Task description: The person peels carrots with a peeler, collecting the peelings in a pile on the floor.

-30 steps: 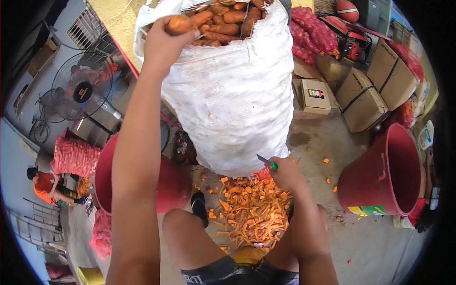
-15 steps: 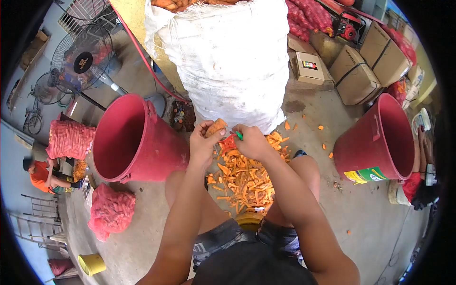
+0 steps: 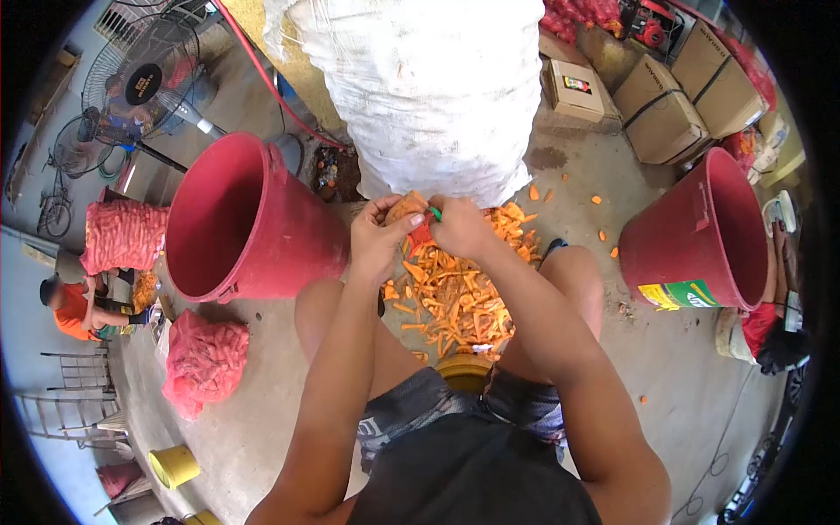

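Evidently, the step in hand is the trimming or peeling of a single carrot point(image 3: 406, 206), judged from the tool beside it and the orange trimmings point(image 3: 464, 302) heaped on the floor below. The carrot is located in front of the seated worker, above the near foot of the white sack point(image 3: 437, 96), clear of the ground. Left hand point(image 3: 378, 229): grasping the carrot between thumb and fingers, its upper end exposed. Right hand point(image 3: 459, 227): fingers curled around a small knife, of which the green handle point(image 3: 435, 213) shows just beside the carrot; the blade cannot be made out, so contact with the skin is not confirmed. A piece of red material point(image 3: 420, 240) lies beneath the hands, at the upper edge of the heap. Red tubs stand on either side, the left one point(image 3: 302, 241) nearer the worker than the right one point(image 3: 652, 232). In this inspector's judgement, the next move calls for a steady left hold, short controlled strokes and the left thumb kept out of the blade's line, as a slip there could cut it.
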`<state>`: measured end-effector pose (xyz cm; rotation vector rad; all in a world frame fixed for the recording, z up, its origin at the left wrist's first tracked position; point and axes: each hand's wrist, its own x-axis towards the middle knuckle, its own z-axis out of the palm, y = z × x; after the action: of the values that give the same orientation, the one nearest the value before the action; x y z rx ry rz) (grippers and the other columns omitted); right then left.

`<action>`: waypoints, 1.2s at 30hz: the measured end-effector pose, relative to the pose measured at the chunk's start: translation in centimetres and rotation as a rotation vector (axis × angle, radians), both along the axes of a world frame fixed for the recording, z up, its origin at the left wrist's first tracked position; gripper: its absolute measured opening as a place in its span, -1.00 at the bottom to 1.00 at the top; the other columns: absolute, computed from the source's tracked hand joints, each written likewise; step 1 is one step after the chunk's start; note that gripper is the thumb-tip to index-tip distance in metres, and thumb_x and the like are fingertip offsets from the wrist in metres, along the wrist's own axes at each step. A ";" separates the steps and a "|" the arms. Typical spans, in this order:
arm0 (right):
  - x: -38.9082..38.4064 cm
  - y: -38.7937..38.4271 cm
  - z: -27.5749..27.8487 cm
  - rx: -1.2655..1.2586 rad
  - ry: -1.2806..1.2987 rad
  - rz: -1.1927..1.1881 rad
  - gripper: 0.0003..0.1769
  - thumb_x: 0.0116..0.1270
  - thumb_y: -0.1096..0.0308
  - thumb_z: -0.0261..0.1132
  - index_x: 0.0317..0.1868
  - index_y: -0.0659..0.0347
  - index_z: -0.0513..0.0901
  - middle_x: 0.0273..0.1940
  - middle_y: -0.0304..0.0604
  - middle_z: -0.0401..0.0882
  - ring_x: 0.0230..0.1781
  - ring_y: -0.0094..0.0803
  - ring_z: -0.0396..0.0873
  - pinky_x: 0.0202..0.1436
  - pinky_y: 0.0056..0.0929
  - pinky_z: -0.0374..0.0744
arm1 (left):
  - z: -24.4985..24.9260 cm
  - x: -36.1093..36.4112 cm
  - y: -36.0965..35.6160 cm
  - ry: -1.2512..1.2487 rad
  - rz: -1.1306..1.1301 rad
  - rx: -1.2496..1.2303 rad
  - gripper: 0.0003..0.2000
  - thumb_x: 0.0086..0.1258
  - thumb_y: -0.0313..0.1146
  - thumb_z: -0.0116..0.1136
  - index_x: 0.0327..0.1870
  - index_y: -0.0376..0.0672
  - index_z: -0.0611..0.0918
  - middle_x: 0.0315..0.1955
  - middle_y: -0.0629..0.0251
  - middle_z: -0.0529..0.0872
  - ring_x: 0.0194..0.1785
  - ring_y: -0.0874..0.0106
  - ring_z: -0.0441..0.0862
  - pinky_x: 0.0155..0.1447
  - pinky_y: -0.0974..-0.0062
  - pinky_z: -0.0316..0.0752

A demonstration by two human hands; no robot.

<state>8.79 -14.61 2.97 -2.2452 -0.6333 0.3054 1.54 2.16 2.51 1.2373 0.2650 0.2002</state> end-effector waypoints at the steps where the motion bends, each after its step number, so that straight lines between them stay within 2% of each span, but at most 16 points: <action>1: 0.2 0.2 -0.5 0.003 0.009 -0.001 -0.62 0.25 0.39 0.23 0.03 0.36 0.76 -0.12 0.44 0.73 0.01 0.36 0.71 0.21 0.15 0.65 | 0.1 -0.2 0.3 0.009 -0.001 0.003 -0.49 0.26 -0.59 0.57 0.21 -0.41 0.58 0.04 0.12 0.75 0.05 0.43 0.73 0.20 0.40 0.68; 3: 0.9 0.6 -2.4 -0.077 0.024 -0.002 -0.63 0.25 0.39 0.24 0.02 0.35 0.77 -0.13 0.40 0.76 -0.03 0.30 0.75 0.15 0.09 0.69 | 0.4 -0.3 1.2 0.069 -0.059 -0.070 -0.52 0.32 -0.57 0.51 0.22 -0.41 0.57 0.07 0.03 0.75 0.07 0.36 0.75 0.22 0.35 0.70; 4: 1.6 0.3 -4.8 -0.073 0.031 -0.005 -0.63 0.25 0.39 0.24 0.02 0.35 0.77 -0.13 0.40 0.76 -0.03 0.30 0.75 0.15 0.09 0.69 | 0.3 -0.5 1.8 -0.082 -0.135 -0.116 -0.56 0.42 -0.51 0.44 0.26 -0.40 0.55 0.10 -0.02 0.75 0.10 0.30 0.77 0.27 0.28 0.71; 6: 3.5 -0.9 -9.9 -0.387 0.026 0.168 -0.64 0.22 0.40 0.30 0.00 0.36 0.78 -0.19 0.28 0.80 -0.10 0.18 0.80 0.06 0.03 0.72 | 0.1 0.0 4.2 -0.163 -0.173 -0.112 -0.55 0.46 -0.47 0.42 0.28 -0.40 0.53 0.12 0.00 0.74 0.11 0.30 0.76 0.27 0.27 0.71; 7: 3.6 -0.9 -9.4 -0.385 0.032 0.172 -0.64 0.22 0.40 0.30 0.00 0.36 0.78 -0.19 0.28 0.80 -0.10 0.18 0.80 0.06 0.03 0.72 | 0.1 -0.1 5.2 -0.243 -0.192 -0.126 -0.53 0.49 -0.42 0.41 0.31 -0.40 0.51 0.14 0.03 0.73 0.12 0.29 0.76 0.28 0.26 0.71; 8: 3.8 -1.2 -8.7 -0.565 0.109 0.303 -0.67 0.22 0.40 0.34 -0.02 0.35 0.78 -0.19 0.22 0.81 -0.12 0.12 0.80 0.02 0.00 0.72 | 0.2 0.0 6.3 -0.143 -0.071 -0.101 -0.50 0.58 -0.33 0.33 0.44 -0.28 0.45 0.20 0.12 0.70 0.13 0.30 0.74 0.22 0.29 0.70; 9: 4.0 -1.5 -7.4 -0.746 0.183 0.432 -0.69 0.22 0.39 0.39 -0.04 0.34 0.78 -0.19 0.17 0.82 -0.14 0.07 0.80 -0.02 -0.03 0.71 | 0.8 0.0 7.0 -0.144 -0.066 -0.103 -0.50 0.58 -0.33 0.33 0.44 -0.28 0.45 0.20 0.12 0.70 0.13 0.30 0.74 0.22 0.29 0.70; 10: 3.9 -2.1 -5.7 -0.750 0.183 0.437 -0.69 0.22 0.39 0.39 -0.04 0.34 0.78 -0.19 0.17 0.82 -0.14 0.07 0.80 -0.02 -0.03 0.71 | 1.7 -0.1 7.5 -0.040 -0.021 -0.085 -0.50 0.62 -0.31 0.29 0.48 -0.21 0.43 0.20 0.16 0.70 0.13 0.30 0.74 0.19 0.30 0.70; 12: 3.3 -3.5 -2.5 -0.555 0.366 0.384 -0.69 0.23 0.38 0.46 -0.03 0.30 0.76 -0.14 0.10 0.82 -0.11 -0.01 0.78 0.00 -0.08 0.68 | 2.0 -0.1 7.7 0.099 -0.021 -0.010 -0.51 0.71 -0.26 0.17 0.57 -0.02 0.38 0.23 0.23 0.66 0.12 0.31 0.74 0.16 0.30 0.70; 13: 3.6 -4.1 -2.4 -0.555 0.371 0.386 -0.69 0.23 0.38 0.46 -0.03 0.30 0.76 -0.14 0.10 0.82 -0.11 -0.01 0.78 0.00 -0.08 0.68 | 2.0 -0.1 7.4 0.104 -0.020 -0.010 -0.51 0.71 -0.26 0.17 0.57 -0.02 0.38 0.23 0.23 0.66 0.12 0.31 0.74 0.16 0.30 0.70; 15: 4.4 -5.6 -2.3 -0.203 0.192 0.413 -0.72 0.33 0.31 0.51 0.02 0.17 0.75 -0.14 -0.07 0.81 -0.09 -0.16 0.77 0.03 -0.16 0.68 | 1.6 0.0 6.3 0.211 -0.074 0.048 -0.45 0.66 -0.34 0.22 0.59 -0.08 0.34 0.25 0.20 0.62 0.11 0.29 0.73 0.18 0.29 0.70; 16: 4.5 -5.9 -1.4 -0.207 0.203 0.412 -0.72 0.33 0.31 0.51 0.02 0.17 0.75 -0.14 -0.07 0.81 -0.09 -0.16 0.77 0.03 -0.16 0.68 | 1.0 -0.1 6.1 0.180 -0.147 0.059 -0.33 0.51 -0.50 0.33 0.60 -0.13 0.30 0.29 0.17 0.55 0.13 0.27 0.72 0.20 0.28 0.71; 18: 4.8 -6.2 0.7 0.035 0.323 0.149 -0.55 0.21 0.24 0.65 0.04 0.19 0.69 -0.13 -0.08 0.79 -0.08 -0.28 0.71 0.06 -0.26 0.62 | -0.2 -0.5 5.4 0.121 -0.217 0.086 -0.27 0.43 -0.57 0.36 0.59 -0.16 0.29 0.30 0.16 0.53 0.17 0.26 0.71 0.22 0.27 0.72; 20: 4.3 -6.3 2.5 0.091 0.329 0.121 -0.52 0.19 0.21 0.68 0.03 0.18 0.68 -0.14 -0.13 0.78 -0.09 -0.34 0.69 0.06 -0.30 0.62 | 0.0 -0.6 4.4 0.094 -0.314 0.098 -0.18 0.27 -0.69 0.42 0.57 -0.23 0.29 0.32 0.16 0.48 0.28 0.27 0.65 0.29 0.23 0.71; 24: 3.8 -6.2 3.2 0.277 0.379 0.077 -0.48 0.17 0.20 0.73 0.03 0.16 0.66 -0.15 -0.24 0.76 -0.08 -0.45 0.64 0.08 -0.37 0.60 | 1.2 -0.8 2.6 0.077 -0.339 0.031 -0.18 0.18 -0.66 0.52 0.51 -0.32 0.37 0.28 0.17 0.52 0.31 0.34 0.60 0.41 0.35 0.60; 36: 3.3 -5.7 2.2 0.444 0.323 0.157 -0.55 0.27 0.26 0.69 0.02 0.14 0.63 -0.13 -0.29 0.74 -0.06 -0.49 0.63 0.14 -0.39 0.58 | 0.6 -0.9 1.2 0.003 -0.396 0.015 -0.18 0.07 -0.60 0.63 0.42 -0.34 0.44 0.20 0.20 0.60 0.28 0.39 0.60 0.45 0.37 0.53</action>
<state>12.09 -20.32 5.13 -1.6819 -0.6317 0.5362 0.64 3.37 3.08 1.2790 0.0172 -0.1417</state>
